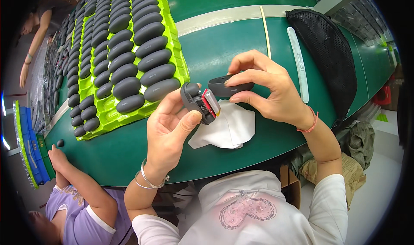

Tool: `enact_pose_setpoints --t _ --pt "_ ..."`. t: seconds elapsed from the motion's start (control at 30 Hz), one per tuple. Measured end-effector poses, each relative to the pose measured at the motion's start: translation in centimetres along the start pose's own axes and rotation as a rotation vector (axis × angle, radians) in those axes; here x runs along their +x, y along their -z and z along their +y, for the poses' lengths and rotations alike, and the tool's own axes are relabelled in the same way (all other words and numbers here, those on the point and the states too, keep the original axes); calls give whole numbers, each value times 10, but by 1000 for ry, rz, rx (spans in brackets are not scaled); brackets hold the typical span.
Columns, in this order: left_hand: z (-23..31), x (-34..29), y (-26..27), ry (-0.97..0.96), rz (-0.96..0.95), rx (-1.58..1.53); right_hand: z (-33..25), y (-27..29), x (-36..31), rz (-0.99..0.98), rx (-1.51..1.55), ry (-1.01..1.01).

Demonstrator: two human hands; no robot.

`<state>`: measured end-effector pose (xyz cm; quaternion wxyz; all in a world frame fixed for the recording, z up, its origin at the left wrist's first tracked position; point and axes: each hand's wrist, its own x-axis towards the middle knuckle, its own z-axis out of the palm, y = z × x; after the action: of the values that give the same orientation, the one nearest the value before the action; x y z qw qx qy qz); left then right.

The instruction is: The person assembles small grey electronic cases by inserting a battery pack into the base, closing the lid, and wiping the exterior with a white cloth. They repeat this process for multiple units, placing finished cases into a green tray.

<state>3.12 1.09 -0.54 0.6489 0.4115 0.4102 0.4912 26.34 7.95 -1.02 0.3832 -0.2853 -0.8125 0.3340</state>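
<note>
My left hand (168, 128) grips the inner part of a small dark case (196, 104), tilted so its inside faces right. A silver battery pouch with red edging (211, 102) sticks out of that inner part. Between the thumb and fingers of my right hand (267, 85) is a dark oval case shell (230, 87), held just right of the battery. The two parts are close together; whether they touch, I cannot tell. Below them, a crumpled white cloth (228, 126) lies on the green table (202, 50).
A lime-green tray (181, 63) with rows of dark oval cases fills the back left. A black mesh pouch (330, 59), a pale flat strip (297, 63) and a thin stick (265, 31) lie to the right. At left, a co-worker's hand (58, 156) rests near a small dark piece (61, 143).
</note>
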Motion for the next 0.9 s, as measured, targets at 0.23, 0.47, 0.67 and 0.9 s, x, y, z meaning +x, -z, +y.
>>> enact_pose_setpoints --t 0.23,0.47,0.67,0.9 --pt "5 -1 0 -173 37 88 -13 -3 2 -34 22 29" --pt "4 -3 -6 35 -5 -12 -14 -17 -8 8 701 -262" --pt "4 -3 -2 6 23 -108 -16 -12 -3 -33 972 -593" --pt "7 -3 -4 41 42 -11 -16 -14 -5 -24 934 -531"
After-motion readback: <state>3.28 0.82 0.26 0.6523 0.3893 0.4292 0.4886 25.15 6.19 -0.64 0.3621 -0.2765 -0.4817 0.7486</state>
